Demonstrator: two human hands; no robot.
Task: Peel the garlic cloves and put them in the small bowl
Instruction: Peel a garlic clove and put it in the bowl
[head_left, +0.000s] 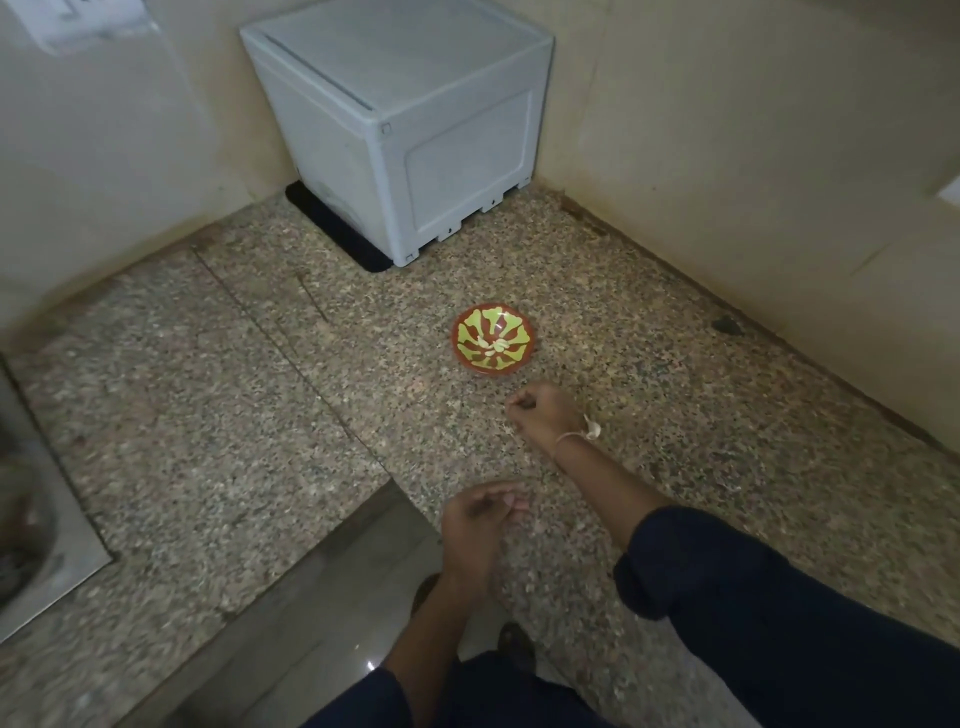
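Observation:
The small bowl (470, 332), red with a green pattern, stands on the speckled stone counter (260, 415) and holds a few pale peeled garlic cloves (492, 347). My right hand (543, 415) hovers just in front of the bowl, knuckles up, fingers curled with their tips together; nothing shows between them. A pale piece of garlic (592, 429) lies on the counter beside that wrist. My left hand (480, 519) is nearer to me, above the counter's front edge, with loosely curled fingers. It is blurred, and I cannot make out whether it holds anything.
A grey plastic box (405, 114) on a black mat fills the back corner between two beige walls. A steel sink (31, 519) lies at the far left. The counter has a step-shaped front edge, with floor tiles (332, 613) below.

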